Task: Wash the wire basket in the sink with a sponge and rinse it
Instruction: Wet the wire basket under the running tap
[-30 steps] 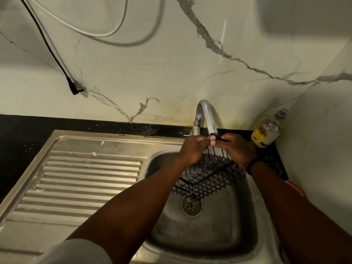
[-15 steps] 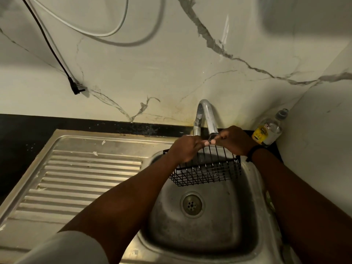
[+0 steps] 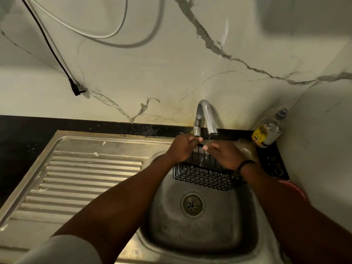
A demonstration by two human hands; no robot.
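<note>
A black wire basket [image 3: 202,179] hangs over the steel sink bowl [image 3: 205,231], under the chrome tap [image 3: 206,119]. A thin stream of water falls from the spout onto it. My left hand [image 3: 182,148] grips the basket's upper rim, fingers curled over the wire. My right hand [image 3: 223,156] lies against the basket's right side with fingers stretched out flat; whether the thumb hooks the wire is hidden. No sponge shows in view.
A ribbed steel draining board [image 3: 82,178] lies left of the bowl. A clear bottle with a yellow label [image 3: 268,130] stands in the back right corner. A black cable with a plug [image 3: 76,90] and a white cable hang on the marble wall. The drain [image 3: 192,205] sits mid-bowl.
The basket has turned from tilted to nearly upright and dropped lower under the spout. My right hand moved from gripping the rim to lying flat on the basket's side.
</note>
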